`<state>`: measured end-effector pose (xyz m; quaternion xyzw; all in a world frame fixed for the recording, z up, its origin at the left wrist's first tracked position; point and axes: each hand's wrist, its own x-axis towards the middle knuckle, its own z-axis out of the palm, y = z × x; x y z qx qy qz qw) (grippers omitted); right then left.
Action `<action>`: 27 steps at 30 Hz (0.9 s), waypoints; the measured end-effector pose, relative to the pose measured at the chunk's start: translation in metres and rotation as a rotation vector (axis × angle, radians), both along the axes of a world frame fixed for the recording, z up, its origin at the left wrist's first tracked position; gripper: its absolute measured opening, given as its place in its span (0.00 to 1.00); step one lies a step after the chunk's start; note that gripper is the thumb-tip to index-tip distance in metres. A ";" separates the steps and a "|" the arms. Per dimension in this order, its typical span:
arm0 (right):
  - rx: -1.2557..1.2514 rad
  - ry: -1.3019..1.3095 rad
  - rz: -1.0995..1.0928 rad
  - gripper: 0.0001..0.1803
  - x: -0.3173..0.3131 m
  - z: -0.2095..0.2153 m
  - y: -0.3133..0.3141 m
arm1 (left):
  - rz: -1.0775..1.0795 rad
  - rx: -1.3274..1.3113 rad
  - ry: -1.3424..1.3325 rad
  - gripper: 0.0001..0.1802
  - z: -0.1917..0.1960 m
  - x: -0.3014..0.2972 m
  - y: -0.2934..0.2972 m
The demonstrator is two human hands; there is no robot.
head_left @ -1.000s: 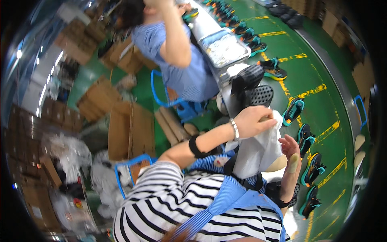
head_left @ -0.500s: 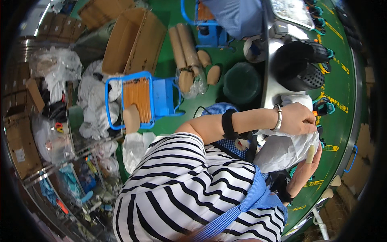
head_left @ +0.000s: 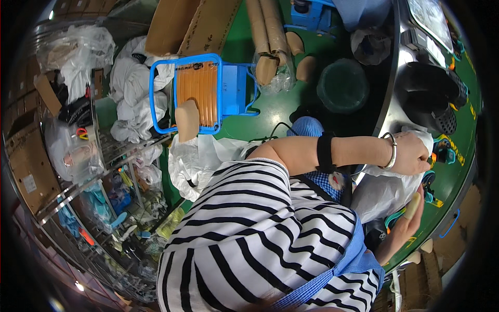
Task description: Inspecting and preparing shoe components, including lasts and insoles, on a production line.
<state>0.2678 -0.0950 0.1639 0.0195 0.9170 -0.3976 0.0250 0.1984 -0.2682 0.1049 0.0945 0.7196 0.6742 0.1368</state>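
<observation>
The left hand (head_left: 413,153) is closing its fingers on the top edge of a white plastic bag (head_left: 382,192), which is hanging just below that hand. The right hand (head_left: 410,210) is resting against the bag's lower side with fingers extended, a pale covering on one fingertip. A black machine (head_left: 429,96) is standing just beyond the left hand.
</observation>
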 end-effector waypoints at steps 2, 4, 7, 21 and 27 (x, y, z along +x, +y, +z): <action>-0.341 -0.300 -0.090 0.22 0.001 -0.014 -0.009 | 0.065 -0.019 0.047 0.18 0.002 0.004 -0.007; -0.421 -0.367 -0.032 0.22 -0.008 -0.016 -0.011 | 0.134 -0.026 0.063 0.18 0.007 0.009 -0.023; -0.670 -0.476 0.133 0.22 -0.017 -0.015 -0.018 | 0.268 -0.072 0.053 0.18 0.010 0.025 -0.040; -0.884 -0.467 0.213 0.21 -0.022 -0.039 -0.032 | 0.783 -0.265 0.326 0.34 -0.003 0.096 -0.019; -0.838 -0.392 0.071 0.19 -0.013 -0.028 -0.010 | 0.611 -0.434 0.306 0.23 0.004 0.103 -0.029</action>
